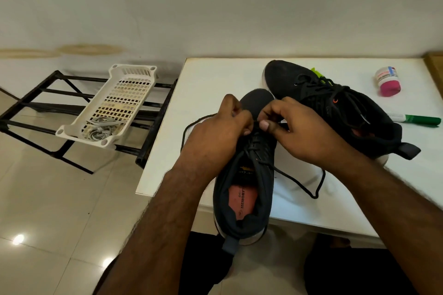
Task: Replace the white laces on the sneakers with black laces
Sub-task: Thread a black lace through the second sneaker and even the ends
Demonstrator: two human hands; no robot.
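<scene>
Partly hidden: the near sneaker (249,175) has its toe-end eyelets covered by both hands, its heel overhanging the white table (215,79) edge. Left hand (215,132) and right hand (294,127) meet over the forefoot, each with fingers curled, pinching the black lace (309,187); loose lace ends loop out on both sides. Second sneaker (335,103), black-laced, lies behind the right hand. White basket (115,100) on the black rack (36,108) holds the pale laces (100,129).
</scene>
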